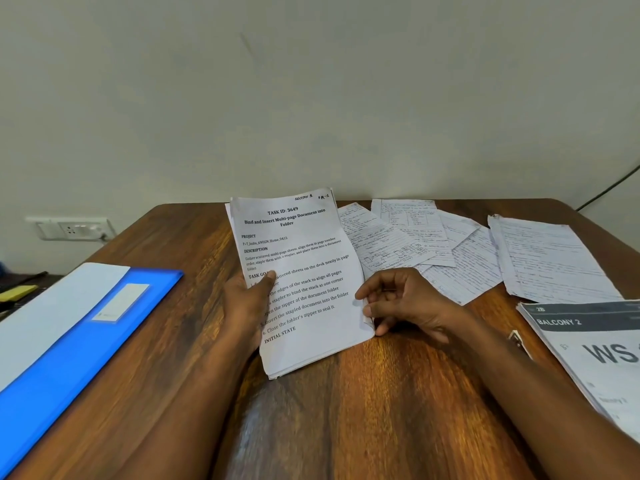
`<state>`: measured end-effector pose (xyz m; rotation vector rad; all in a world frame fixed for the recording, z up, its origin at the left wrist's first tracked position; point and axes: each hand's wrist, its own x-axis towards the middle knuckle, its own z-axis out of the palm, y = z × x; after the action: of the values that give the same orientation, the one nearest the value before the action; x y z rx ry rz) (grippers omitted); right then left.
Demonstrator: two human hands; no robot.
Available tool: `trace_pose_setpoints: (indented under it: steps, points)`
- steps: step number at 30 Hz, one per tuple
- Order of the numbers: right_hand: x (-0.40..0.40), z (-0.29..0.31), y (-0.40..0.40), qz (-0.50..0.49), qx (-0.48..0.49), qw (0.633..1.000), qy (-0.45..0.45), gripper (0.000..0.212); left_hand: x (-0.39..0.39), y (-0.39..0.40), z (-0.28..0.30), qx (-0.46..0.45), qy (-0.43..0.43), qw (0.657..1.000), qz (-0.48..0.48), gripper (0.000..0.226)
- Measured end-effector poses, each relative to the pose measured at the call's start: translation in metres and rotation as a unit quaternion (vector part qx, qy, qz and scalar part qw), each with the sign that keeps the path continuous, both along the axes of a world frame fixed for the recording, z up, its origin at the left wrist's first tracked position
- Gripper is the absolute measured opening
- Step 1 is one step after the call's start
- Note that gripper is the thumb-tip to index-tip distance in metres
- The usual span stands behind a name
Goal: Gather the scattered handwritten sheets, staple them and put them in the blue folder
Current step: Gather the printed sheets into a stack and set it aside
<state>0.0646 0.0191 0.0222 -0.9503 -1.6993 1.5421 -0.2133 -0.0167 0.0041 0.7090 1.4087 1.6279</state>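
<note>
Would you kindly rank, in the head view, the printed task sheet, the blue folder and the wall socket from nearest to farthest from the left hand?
1. Printed white task sheet: held by the left hand.
2. Blue plastic folder: to its left.
3. White wall socket: far left, beyond the wooden table.

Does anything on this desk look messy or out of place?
Yes: the handwritten sheets lie fanned and overlapping at odd angles along the desk's far edge, not stacked. The blue folder sits angled at the left, hanging over the desk's edge.
</note>
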Motion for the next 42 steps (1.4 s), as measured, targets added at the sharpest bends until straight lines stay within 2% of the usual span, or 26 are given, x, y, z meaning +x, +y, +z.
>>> trace_pose_setpoints:
  steps: [30,42]
  points:
    - [-0.0004,-0.0007,-0.0019,-0.01,0.002,1.0,-0.017,0.02,0.0001,0.0014,-0.0012,-0.004,0.005,1.0,0.012,0.013]
    - [0.0026,0.0019,-0.0036,0.029,-0.025,0.999,0.033,0.026,-0.0001,0.0023,-0.0027,0.002,-0.002,1.0,0.009,0.015]
